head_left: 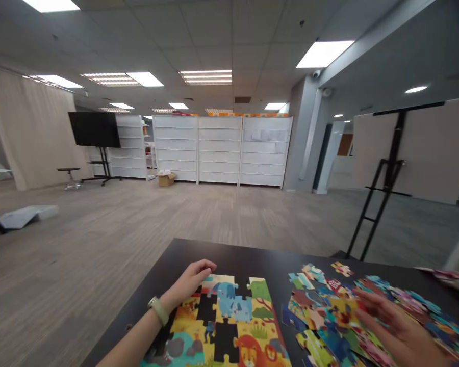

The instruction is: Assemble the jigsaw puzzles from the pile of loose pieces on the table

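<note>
A partly assembled jigsaw puzzle (248,311) with cartoon animals, including a blue elephant and an orange lion, lies on the black table (183,255); dark gaps show between its pieces. My left hand (197,273), a watch on its wrist, rests at the puzzle's upper left edge, fingers stretched out and slightly bent, holding nothing visible. Over a heap of loose puzzle pieces (309,311) on the right is my right hand (392,321), smeared by motion. Its thumb and fingers pinch a yellow-orange puzzle piece (345,311), also blurred.
More loose pieces (416,300) spread toward the table's right side, near a pinkish item (453,278) at the edge. Beyond the table stand a black easel-like stand (382,188), white shelves (218,150), a screen on a stand (94,130) and a cardboard box (166,179).
</note>
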A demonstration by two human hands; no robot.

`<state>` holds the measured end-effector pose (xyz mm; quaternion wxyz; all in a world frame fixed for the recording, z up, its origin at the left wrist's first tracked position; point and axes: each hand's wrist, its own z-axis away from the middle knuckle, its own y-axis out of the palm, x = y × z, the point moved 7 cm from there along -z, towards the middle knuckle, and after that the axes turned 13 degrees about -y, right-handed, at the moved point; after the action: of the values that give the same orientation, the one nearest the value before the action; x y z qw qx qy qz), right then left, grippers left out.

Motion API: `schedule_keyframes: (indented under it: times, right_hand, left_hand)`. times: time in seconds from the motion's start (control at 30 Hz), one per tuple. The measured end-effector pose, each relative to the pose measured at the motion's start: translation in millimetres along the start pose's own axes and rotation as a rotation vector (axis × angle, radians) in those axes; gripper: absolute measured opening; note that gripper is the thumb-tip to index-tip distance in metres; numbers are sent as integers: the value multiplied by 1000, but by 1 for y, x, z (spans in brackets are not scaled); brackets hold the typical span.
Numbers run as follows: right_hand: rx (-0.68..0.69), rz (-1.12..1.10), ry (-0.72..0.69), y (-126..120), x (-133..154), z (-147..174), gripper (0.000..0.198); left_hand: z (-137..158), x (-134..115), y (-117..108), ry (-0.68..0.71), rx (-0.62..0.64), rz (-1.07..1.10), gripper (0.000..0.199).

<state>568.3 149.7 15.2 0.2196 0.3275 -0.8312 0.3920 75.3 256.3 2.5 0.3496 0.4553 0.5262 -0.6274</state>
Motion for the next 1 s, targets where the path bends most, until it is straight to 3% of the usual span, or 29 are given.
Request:
schedule_keyframes:
  times: [0.13,0.2,0.27,0.37,0.47,0.63,0.77,1.0]
  right_hand:
    - [530,-276,-132,149,139,-3,37]
    - [651,-333,-229,206,189,-6,30]
    - [697,-383,-271,249,215,-13,31]
    - [741,-416,-279,290,226,-21,27]
    - [751,-381,-305,305,227,-22,17]
    - [700,-269,-412,303,226,-15,16]
    - [729,-293,-542,302,232,-10,20]
    - [741,-347,-619,299,234,-7,24]
  left_hand:
    - [-2,6,0,16,42,74,36]
    - [-1,5,0,37,66,106,34]
    - [0,3,-1,59,78,135,34]
    - [-1,1,-2,73,61,182,33]
    - [-4,3,-3,65,-1,245,34]
    - [-9,6,-1,52,-91,308,35]
    - [-10,8,1,48,-102,308,34]
    - [-8,6,1,53,-92,293,31]
